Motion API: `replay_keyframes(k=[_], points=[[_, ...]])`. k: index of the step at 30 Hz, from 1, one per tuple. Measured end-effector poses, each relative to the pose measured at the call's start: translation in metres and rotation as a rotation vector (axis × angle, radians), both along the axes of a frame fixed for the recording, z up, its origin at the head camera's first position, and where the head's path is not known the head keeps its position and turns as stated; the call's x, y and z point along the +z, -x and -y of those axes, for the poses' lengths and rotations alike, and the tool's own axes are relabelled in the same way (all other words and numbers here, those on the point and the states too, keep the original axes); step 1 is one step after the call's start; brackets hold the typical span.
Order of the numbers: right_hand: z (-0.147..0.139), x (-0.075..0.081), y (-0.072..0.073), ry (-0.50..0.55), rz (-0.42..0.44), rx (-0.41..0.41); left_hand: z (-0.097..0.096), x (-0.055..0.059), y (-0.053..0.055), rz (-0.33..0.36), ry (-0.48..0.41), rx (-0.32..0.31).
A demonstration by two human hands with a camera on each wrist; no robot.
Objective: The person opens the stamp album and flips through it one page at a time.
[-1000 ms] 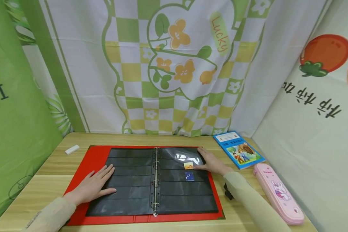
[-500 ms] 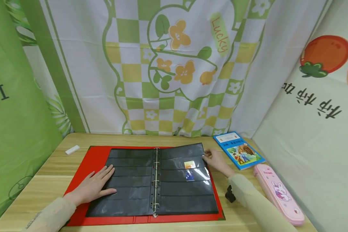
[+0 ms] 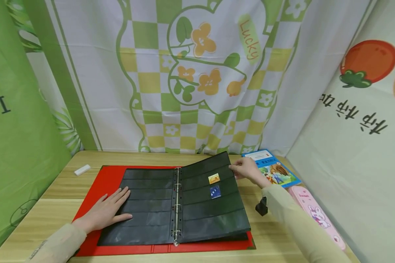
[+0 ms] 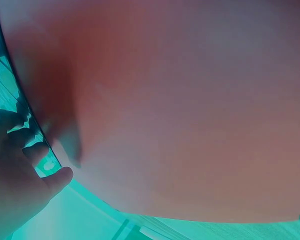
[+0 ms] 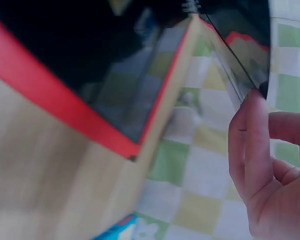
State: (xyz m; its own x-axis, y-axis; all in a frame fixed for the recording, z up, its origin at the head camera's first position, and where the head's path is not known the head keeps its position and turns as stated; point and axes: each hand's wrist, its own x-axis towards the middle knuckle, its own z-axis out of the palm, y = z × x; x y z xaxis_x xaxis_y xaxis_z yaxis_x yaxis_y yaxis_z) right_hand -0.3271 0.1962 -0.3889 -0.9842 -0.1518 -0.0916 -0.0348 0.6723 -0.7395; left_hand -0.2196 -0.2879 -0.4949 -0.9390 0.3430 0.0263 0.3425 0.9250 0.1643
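Note:
A red ring binder [image 3: 108, 175] lies spread on the table, showing black pocket pages and metal rings [image 3: 176, 197]. My left hand [image 3: 105, 211] rests on the left page [image 3: 148, 210] and the red cover, fingers straight. At the far outer corner of the right page [image 3: 204, 212], my right hand [image 3: 248, 170] pinches the edge and holds that page raised and slanted. In the right wrist view, thumb and fingers grip the lifted page [image 5: 255, 55]. A small yellow-orange card [image 3: 214, 178] and a small blue card [image 3: 215, 191] sit in this page's pockets.
A blue book [image 3: 276, 171] lies at the back right, partly behind my right hand. A pink pencil case [image 3: 319, 219] is near the right edge, partly covered by my sleeve. A white block [image 3: 82, 170] lies at the back left.
My right hand has gone from lying on the right page to pinching its far corner, lifting it up. A black page shows beneath. My left hand has stayed put.

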Motion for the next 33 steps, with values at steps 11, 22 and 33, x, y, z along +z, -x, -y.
replay_keyframes(k=[11, 22, 33], points=[[0.024, 0.051, 0.004, 0.042, -0.016, 0.070, 0.000, 0.001, -0.001, -0.011, -0.002, -0.009], [0.055, 0.085, 0.009, 0.054, -0.010, 0.088, 0.002, -0.001, 0.000, -0.004, -0.004, -0.011], [0.086, 0.105, 0.012, 0.052, 0.004, 0.133, -0.002, 0.007, 0.003, 0.019, 0.014, -0.026]])
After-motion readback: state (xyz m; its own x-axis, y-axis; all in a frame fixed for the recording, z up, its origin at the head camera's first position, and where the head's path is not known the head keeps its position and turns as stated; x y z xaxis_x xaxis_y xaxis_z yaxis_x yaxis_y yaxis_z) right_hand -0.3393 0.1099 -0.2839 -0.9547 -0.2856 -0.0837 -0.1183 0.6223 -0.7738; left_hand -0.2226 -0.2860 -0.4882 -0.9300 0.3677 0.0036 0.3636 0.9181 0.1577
